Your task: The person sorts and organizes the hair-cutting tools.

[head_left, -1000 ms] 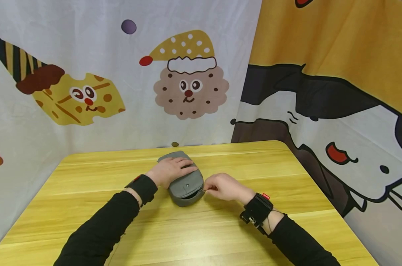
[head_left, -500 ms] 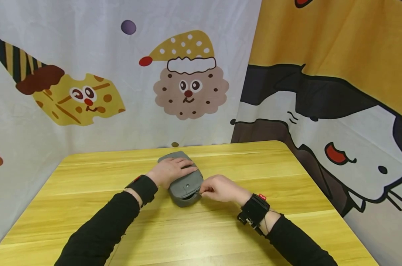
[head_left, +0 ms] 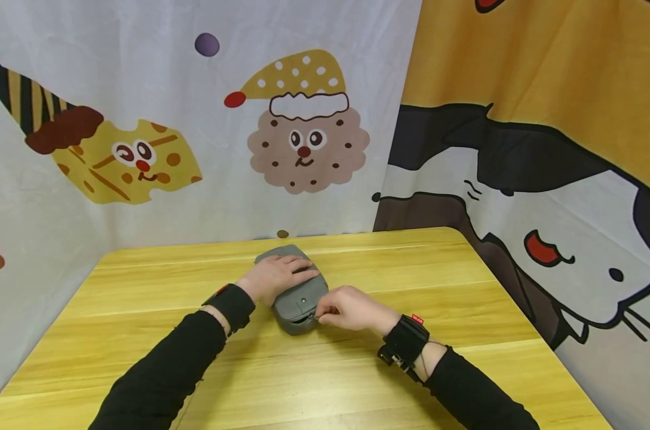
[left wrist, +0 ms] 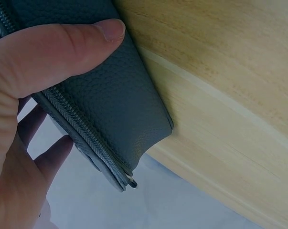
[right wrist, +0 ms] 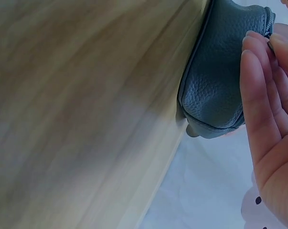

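Note:
A grey leather-look zip pouch (head_left: 294, 303) lies on the table, its zip running round the upper edge. My left hand (head_left: 275, 278) holds it from the left, fingers across the top. In the left wrist view, the thumb (left wrist: 81, 50) lies along the pouch's side wall (left wrist: 120, 105), below the zip (left wrist: 81, 126). At the pouch's near right corner, my right hand (head_left: 354, 307) pinches a small zip pull (right wrist: 271, 46) between thumb and fingers. A short dark gap (head_left: 300, 321) shows in the zip at the near end.
The pouch lies toward the far side of a yellow wood-grain table (head_left: 282, 382). Behind the table hangs a white curtain (head_left: 169, 71) with cartoon prints, and another patterned curtain (head_left: 561, 167) hangs on the right. Both wrists wear black bands (head_left: 405, 346).
My right hand has moved left and toward me around the pouch's near corner with the zip pull. The gap in the zip has become smaller. My left hand stays in place.

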`<state>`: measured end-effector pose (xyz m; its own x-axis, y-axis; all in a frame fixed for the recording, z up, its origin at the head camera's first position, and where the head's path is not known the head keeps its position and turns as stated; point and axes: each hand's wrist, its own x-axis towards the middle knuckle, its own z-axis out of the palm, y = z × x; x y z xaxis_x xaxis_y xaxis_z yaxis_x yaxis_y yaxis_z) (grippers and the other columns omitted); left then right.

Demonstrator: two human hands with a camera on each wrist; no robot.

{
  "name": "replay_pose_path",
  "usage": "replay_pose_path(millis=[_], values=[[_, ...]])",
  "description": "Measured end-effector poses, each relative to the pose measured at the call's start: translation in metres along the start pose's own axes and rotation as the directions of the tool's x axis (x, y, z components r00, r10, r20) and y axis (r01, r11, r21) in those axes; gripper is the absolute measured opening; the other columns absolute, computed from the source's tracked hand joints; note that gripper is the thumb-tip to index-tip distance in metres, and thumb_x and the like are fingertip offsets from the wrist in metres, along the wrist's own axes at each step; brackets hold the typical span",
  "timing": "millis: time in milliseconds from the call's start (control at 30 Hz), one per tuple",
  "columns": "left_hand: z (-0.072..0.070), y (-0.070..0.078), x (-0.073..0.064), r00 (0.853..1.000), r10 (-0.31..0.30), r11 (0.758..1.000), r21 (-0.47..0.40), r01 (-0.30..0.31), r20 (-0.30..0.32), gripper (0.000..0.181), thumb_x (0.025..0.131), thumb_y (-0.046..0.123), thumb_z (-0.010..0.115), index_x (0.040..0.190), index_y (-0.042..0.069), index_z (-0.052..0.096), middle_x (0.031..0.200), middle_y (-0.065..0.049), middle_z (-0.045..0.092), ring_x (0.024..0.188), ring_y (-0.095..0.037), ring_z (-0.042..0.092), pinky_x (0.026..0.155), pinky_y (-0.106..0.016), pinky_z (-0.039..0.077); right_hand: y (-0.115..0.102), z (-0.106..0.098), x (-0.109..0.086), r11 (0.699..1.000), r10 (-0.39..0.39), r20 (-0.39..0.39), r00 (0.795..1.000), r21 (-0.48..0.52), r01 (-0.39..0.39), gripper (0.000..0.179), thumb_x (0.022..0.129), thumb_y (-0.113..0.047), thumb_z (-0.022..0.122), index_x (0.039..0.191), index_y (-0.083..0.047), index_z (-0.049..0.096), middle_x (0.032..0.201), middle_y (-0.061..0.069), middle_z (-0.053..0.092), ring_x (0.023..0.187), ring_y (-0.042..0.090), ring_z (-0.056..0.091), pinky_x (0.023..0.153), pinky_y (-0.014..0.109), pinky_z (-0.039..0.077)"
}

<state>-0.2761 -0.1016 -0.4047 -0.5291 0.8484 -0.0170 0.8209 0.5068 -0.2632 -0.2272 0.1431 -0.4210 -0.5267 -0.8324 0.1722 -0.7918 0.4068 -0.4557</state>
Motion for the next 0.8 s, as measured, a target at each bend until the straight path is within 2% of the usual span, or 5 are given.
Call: replay_pose_path(millis=[500,800], values=[[0.0042,-0.0012,0.0002,1.000,-0.009,1.000,-0.018,0.009,0.002,0.098,0.074,0.015,0.089,0.156,0.022,0.034,0.155,-0.006,0.037,0.140,-0.029,0.036,0.105,-0.049,0.043,-0.0010,0.0033,0.0022,1.000,0.004,0.009,1.000,0.024,-0.004,0.005,0.094,-0.014,0.070,0.091,-0.015,0.074,0.079,-0.013,0.062,0.068,-0.002,0.052,0.064,0.015,0.044],[0.0049,-0.0003,0.0010,0.999,-0.022,1.000,-0.009,0.022,0.033,0.102,0.074,0.019,0.090,0.157,0.023,0.031,0.156,-0.005,0.035,0.141,-0.029,0.034,0.106,-0.050,0.042,-0.0053,0.0031,0.0052,1.000,-0.005,0.017,1.000,0.010,0.005,0.004,0.093,-0.014,0.071,0.091,-0.014,0.074,0.080,-0.013,0.063,0.069,-0.004,0.052,0.065,0.014,0.045]])
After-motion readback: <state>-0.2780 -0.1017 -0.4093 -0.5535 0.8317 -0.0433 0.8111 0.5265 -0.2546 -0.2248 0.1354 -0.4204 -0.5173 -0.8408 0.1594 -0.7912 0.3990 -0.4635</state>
